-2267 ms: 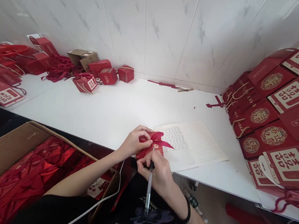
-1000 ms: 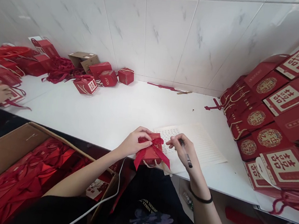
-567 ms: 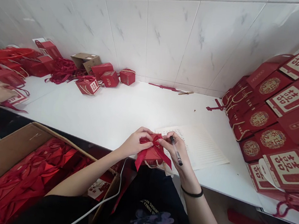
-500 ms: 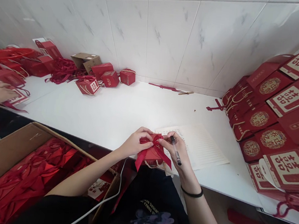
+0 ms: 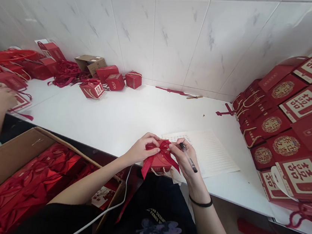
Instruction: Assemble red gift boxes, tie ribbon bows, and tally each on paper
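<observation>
A small red gift box (image 5: 159, 162) with a rope handle sits at the table's front edge, right before me. Across its top is a red ribbon (image 5: 147, 165) tied in a bow, its tails hanging over the near side. My left hand (image 5: 143, 149) pinches the bow's left part between thumb and fingers. On the right side of the bow, my right hand (image 5: 183, 155) pinches the ribbon with thumb and forefinger. A black-capped pen (image 5: 189, 159) is also tucked in that hand, pointing down to the right. Fingers partly cover the knot.
A written sheet of paper (image 5: 213, 155) lies right of the box. Stacked red gift boxes (image 5: 288, 145) fill the right side. At left, a cardboard carton (image 5: 39, 137) holds ribboned red boxes. Small boxes (image 5: 91, 89) stand along the wall. Another person's hands (image 5: 2, 97) work at far left.
My right hand shifts slightly on the ribbon and the pen tilts further right. My left hand stays almost still. The other person's hands have moved at far left.
</observation>
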`<state>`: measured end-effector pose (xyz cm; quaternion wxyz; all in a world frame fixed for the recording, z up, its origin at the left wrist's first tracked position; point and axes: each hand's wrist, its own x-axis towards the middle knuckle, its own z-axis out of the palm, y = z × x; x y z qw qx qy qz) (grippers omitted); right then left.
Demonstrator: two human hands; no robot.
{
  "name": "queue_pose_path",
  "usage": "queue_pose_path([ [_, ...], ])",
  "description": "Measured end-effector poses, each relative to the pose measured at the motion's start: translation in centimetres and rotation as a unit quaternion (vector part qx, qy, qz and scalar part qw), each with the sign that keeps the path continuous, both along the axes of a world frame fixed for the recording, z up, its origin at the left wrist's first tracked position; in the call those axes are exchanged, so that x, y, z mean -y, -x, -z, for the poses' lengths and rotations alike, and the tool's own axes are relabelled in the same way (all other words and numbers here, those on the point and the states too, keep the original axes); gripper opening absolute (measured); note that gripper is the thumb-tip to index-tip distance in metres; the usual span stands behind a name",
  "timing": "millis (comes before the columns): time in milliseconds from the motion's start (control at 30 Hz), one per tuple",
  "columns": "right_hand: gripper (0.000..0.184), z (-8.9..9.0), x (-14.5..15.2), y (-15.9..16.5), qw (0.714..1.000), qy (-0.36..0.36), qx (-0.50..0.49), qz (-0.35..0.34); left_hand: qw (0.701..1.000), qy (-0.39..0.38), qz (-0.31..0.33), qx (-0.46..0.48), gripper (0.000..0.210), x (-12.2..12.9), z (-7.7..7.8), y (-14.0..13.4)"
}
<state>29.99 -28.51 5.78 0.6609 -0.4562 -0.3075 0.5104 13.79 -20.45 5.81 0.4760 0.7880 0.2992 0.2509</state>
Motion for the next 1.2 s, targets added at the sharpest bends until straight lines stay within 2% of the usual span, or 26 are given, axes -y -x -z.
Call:
queue_pose_path([
  [200,0.038,-0.3,-0.1,0.3,0.998,-0.014,0.052,0.023,1.0,0.005,0.004,0.003,0.01,0.0,0.2,0.0],
  [400,0.045,-0.9,-0.5,0.8,0.999,-0.007,0.039,0.009,1.0,0.004,0.002,0.007,0.009,-0.1,0.2,0.0],
  [533,0.043,-1.2,-0.8,1.1,0.998,-0.023,0.051,0.014,1.0,0.001,0.002,0.01,0.008,0.0,0.1,-0.1],
  [667,0.042,-1.1,-0.8,1.3,0.997,-0.031,0.061,0.024,1.0,-0.004,0.002,0.01,0.006,0.1,0.1,0.0],
  [933,0.049,-1.2,-0.7,1.5,0.999,-0.005,0.05,-0.006,1.0,-0.003,0.003,0.013,0.006,0.0,0.1,0.0],
  [1200,0.048,-1.0,-0.6,1.4,0.999,-0.001,0.043,0.008,1.0,-0.006,0.009,0.025,0.006,0.0,0.3,0.0],
])
